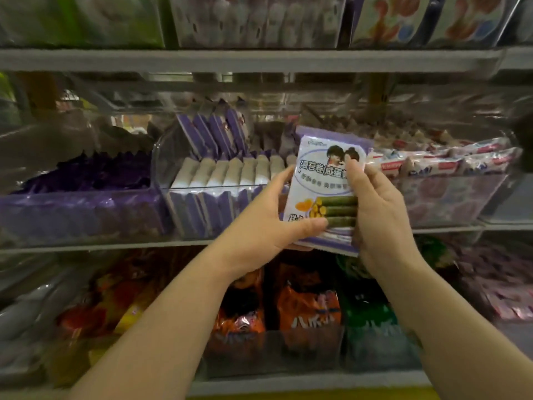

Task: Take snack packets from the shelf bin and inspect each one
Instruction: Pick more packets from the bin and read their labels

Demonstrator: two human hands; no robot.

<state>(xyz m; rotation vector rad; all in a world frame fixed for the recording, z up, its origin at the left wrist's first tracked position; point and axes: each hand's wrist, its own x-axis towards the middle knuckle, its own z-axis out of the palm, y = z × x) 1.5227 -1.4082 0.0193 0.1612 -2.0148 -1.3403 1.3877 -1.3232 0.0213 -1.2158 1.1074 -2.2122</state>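
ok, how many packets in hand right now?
1: a purple-and-white packet gripped between the left hand and right hand, in front of the middle bin. Another could hide behind it.

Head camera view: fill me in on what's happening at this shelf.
A person holds one purple-and-white snack packet up in front of the shelf with both hands, its printed front facing the camera. The left hand pinches the lower left edge, thumb on the front; the right hand holds the right side. Behind it, a clear bin holds rows of matching packets.
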